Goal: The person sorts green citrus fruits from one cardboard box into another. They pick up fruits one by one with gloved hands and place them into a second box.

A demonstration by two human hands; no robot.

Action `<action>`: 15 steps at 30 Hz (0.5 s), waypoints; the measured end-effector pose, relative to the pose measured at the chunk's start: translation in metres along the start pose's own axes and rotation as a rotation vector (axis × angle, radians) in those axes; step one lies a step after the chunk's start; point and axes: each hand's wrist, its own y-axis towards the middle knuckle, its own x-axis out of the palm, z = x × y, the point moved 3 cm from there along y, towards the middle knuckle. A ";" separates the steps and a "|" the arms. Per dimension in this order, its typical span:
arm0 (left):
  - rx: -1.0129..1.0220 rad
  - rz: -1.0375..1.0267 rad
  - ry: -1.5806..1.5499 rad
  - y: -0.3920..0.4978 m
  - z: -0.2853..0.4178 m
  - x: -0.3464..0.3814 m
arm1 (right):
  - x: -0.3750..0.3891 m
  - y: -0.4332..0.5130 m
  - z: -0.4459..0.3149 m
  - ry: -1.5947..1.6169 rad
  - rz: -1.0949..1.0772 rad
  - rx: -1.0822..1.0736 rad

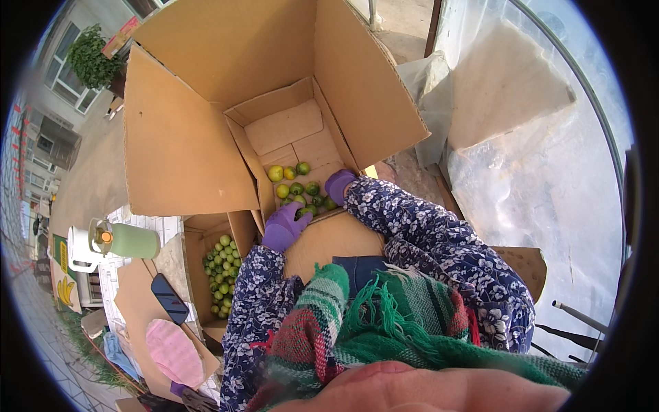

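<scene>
A tall open cardboard box stands before me with its flaps spread wide. On its bottom, towards my side, lie several round fruits, green to yellow-green. My left hand, in a purple glove, reaches over the near left edge, with thumb and fingers about a dark green fruit; whether it grips the fruit is unclear. My right hand, gloved alike, is inside by the right wall, close to the fruits at the near right corner. Its fingers point down and are mostly hidden.
A second cardboard box at left holds many smaller green fruits. Beside it are a green bottle, a white mug, a smartphone and a pink oval pad. Clear plastic sheeting hangs at right.
</scene>
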 end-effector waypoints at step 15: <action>0.013 0.013 -0.003 -0.002 -0.001 -0.001 | -0.005 -0.015 -0.002 -0.027 0.027 -0.020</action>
